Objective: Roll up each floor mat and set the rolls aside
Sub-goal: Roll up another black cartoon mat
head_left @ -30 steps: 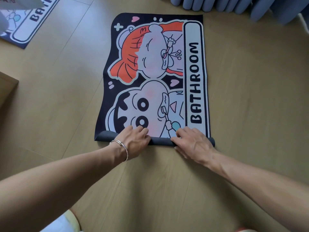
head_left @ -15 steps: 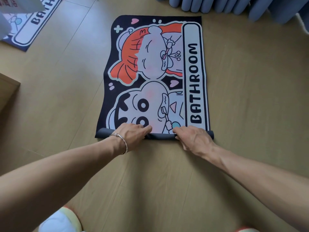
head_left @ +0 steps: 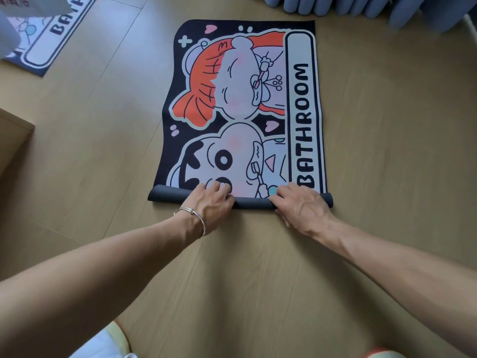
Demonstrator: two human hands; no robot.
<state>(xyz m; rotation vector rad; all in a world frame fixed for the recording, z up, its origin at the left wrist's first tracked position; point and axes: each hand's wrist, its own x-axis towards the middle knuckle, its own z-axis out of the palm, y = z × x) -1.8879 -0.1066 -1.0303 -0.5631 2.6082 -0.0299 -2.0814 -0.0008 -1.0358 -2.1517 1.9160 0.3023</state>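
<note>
Wood floor has 2 mats, second mat cut off; left hand and right hand grip near mat by its roll.

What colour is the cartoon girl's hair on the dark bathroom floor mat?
The cartoon hair is bright orange with black lines, clearest in the head view.

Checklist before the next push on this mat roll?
1. Left hand and right hand both hold the roll: ok.
2. Roll straight across the mat: ok.
3. Unrolled part flat on the floor: ok, left edge slightly wavy.
4. Path ahead free up to the curtain: ok.
5. Tightness inside the roll: cannot tell.
6. Second mat rolled: not ok, lies flat.
</note>
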